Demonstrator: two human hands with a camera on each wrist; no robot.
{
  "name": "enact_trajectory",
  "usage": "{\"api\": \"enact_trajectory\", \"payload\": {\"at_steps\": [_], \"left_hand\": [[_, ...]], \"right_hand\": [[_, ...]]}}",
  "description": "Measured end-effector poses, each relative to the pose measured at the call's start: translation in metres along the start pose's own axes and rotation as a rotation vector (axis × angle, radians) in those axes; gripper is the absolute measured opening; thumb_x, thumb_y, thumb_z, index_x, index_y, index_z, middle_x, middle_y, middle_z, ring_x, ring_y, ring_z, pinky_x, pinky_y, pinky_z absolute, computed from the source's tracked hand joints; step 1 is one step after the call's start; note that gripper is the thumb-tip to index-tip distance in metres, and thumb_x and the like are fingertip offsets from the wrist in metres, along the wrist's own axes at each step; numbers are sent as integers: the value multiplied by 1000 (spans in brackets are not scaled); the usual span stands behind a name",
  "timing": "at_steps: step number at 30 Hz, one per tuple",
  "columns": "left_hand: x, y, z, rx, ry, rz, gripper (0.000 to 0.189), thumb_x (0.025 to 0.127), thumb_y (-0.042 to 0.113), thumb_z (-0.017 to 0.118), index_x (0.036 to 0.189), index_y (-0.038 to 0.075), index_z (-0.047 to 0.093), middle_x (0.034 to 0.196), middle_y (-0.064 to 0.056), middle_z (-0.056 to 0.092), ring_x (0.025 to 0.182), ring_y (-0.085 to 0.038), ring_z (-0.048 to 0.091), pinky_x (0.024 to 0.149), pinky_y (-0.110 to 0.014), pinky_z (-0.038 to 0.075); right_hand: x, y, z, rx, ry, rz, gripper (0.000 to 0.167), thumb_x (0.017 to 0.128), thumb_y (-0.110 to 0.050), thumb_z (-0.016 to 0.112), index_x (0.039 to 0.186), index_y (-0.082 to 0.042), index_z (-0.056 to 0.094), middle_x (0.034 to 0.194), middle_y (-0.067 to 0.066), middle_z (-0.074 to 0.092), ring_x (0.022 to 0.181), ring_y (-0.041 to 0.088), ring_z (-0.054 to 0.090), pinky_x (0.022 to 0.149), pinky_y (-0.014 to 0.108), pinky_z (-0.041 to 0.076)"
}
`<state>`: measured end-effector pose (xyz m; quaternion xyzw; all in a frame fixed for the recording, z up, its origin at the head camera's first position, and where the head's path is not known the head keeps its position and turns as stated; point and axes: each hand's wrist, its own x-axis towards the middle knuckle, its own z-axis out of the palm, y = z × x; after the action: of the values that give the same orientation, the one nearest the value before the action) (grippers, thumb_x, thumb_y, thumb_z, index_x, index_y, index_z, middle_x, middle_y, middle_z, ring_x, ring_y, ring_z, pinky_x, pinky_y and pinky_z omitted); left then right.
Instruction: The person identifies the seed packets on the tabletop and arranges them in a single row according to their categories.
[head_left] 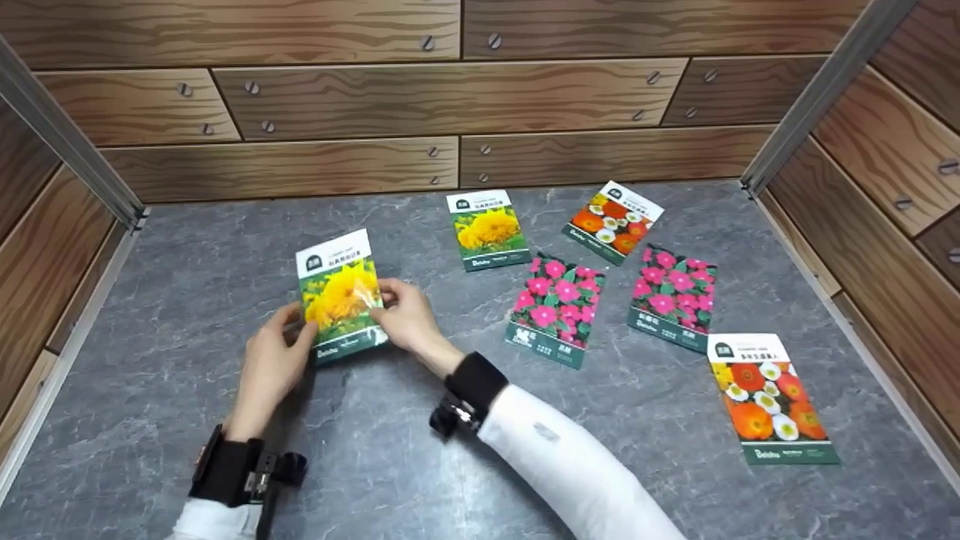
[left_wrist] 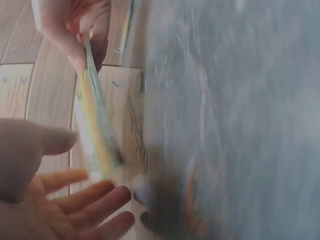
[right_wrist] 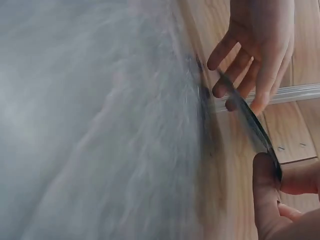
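A flower seed packet (head_left: 341, 300) with yellow blooms is held up over the left part of the grey table. My right hand (head_left: 409, 315) pinches its right edge between thumb and fingers. Around the packet's left edge, my left hand (head_left: 277, 352) has its thumb and fingers spread apart. In the left wrist view the packet (left_wrist: 95, 120) is edge-on, with the open left hand (left_wrist: 75, 205) at its near end. The right wrist view shows the right thumb and fingers (right_wrist: 265, 185) closed on the packet (right_wrist: 250, 120).
A second yellow-flower packet (head_left: 491, 231) lies behind, to the right. Two pink-flower packets, one nearer (head_left: 556, 307) and one farther right (head_left: 673, 296), lie beside two orange-and-white ones, at the back (head_left: 613, 223) and front right (head_left: 772, 397). Wood-patterned walls (head_left: 337, 169) enclose the grey table (head_left: 420, 465).
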<state>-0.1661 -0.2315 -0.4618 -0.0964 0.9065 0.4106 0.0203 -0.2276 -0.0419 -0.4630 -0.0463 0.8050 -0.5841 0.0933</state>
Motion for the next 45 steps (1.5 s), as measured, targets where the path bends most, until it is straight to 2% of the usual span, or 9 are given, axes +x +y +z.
{"api": "enact_trajectory", "payload": {"at_steps": [5,9,13,16,24,32,39,43,45], "left_hand": [[-3,11,6,-140,85,-58,59,110,28,51,158,-4,40,150,-32,56,136,-46,59,115,-54,51],[-9,25,13,-263,147,-71,53,109,26,55,155,0,49,140,-30,65,127,-40,67,97,-24,58],[-19,39,17,-342,203,-52,49,108,20,58,153,2,53,133,-27,68,118,-36,71,73,-2,48],[-26,45,16,-313,219,-12,48,107,17,59,152,2,53,131,-25,69,110,-36,73,69,-3,48],[-41,53,3,-104,229,76,48,105,15,63,149,-1,56,124,-27,72,77,-19,65,56,-14,44],[-44,59,-5,26,143,94,51,105,17,63,150,-4,53,118,-26,72,68,-19,56,51,-19,39],[-42,48,4,144,-21,134,59,99,19,72,148,-7,53,111,-25,73,59,-16,54,48,-24,40],[-42,43,10,220,-117,142,70,94,27,78,150,-6,51,120,-27,72,81,-31,69,68,-42,59],[-42,41,14,261,-140,135,72,93,28,80,150,-5,51,130,-31,68,101,-42,71,84,-54,60]], "right_hand": [[-16,5,-20,133,-38,-57,54,89,6,67,143,6,58,109,19,71,81,10,62,77,18,58],[-29,5,-35,192,-67,-107,63,92,7,66,152,5,47,106,17,67,80,9,61,76,17,56],[-42,2,-45,183,-86,-160,66,96,6,63,158,1,40,106,13,60,67,9,51,67,17,45],[-51,-1,-50,107,-79,-205,66,97,5,63,159,1,40,109,14,57,63,8,45,64,16,41],[-72,-12,-56,-324,-24,-377,73,97,-9,73,160,1,39,109,11,69,69,7,58,66,14,48],[-82,-19,-60,-568,-76,-343,82,97,-24,76,163,0,33,98,7,66,67,6,46,58,15,34],[-82,-12,-59,-774,-203,-201,96,94,-38,79,163,4,28,137,17,67,105,26,69,89,38,62],[-80,-8,-56,-850,-256,-119,96,94,-41,79,162,5,30,150,20,60,124,33,67,106,44,59],[-79,-6,-54,-880,-274,-92,96,94,-41,78,163,4,29,155,21,56,131,35,64,112,45,56]]}}
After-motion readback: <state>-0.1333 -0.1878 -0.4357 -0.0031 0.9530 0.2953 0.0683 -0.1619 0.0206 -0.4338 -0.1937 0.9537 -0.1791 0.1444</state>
